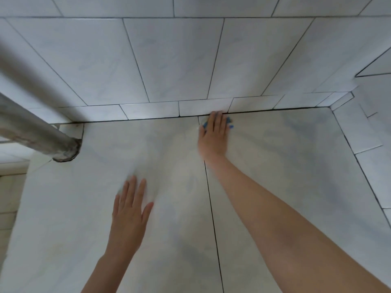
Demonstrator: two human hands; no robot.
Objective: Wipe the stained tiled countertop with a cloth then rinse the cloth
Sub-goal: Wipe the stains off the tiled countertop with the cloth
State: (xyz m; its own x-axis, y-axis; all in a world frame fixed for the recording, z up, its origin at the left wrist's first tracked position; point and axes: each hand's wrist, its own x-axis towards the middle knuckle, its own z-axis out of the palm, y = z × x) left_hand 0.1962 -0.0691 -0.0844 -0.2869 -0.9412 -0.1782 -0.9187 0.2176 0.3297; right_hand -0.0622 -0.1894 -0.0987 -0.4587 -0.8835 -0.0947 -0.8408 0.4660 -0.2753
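Wiping is underway: the right hand presses flat on the small blue cloth at the pale tiled desk's far edge (rinsing remains), the left hand spread on the near tiles.

This looks like a tiled wet room in a home, perhaps a kitchen or a bathroom; which one cannot be told. A counter of large pale tiles with dark grout lines fills the lower part of the frame. Behind it, a wall of similar white tiles covers the upper part. At the left, a grey metal pipe meets the counter.
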